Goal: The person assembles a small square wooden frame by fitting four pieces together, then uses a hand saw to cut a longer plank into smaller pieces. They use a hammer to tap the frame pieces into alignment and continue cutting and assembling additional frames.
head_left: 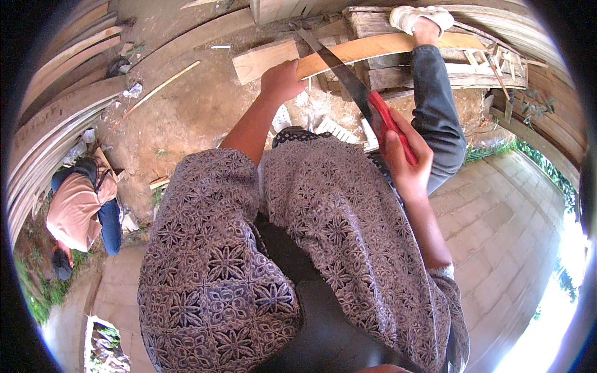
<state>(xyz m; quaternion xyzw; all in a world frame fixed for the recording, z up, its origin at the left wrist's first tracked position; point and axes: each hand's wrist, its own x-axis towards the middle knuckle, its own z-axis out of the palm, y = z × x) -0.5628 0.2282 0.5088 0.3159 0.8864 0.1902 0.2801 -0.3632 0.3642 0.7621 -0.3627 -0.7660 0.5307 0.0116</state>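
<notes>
Shirt (339, 217) is hanging closest; right grip (407, 152) is holding a saw (352, 84). Left grip (283, 82) is clasping a board (373, 47), leg (436, 93) seemingly bracing it.

The foot (426, 30) and trouser leg (437, 99) hide a stretch of the yellowish plank (367, 48).

Left arm (252, 127): bare from the sleeve, reaching forward and slightly right. Left hand (283, 82) closed, back of hand uppermost, fingers curled under and partly hidden. Right forearm (426, 230): bare, pointing forward and angled slightly left; wrist nearly straight. Right hand (407, 149) closed in a fist-like grip, nearer the body than the left. Torso (329, 205) bends forward. Right leg (436, 93) bends at the knee, foot planted ahead.
</notes>
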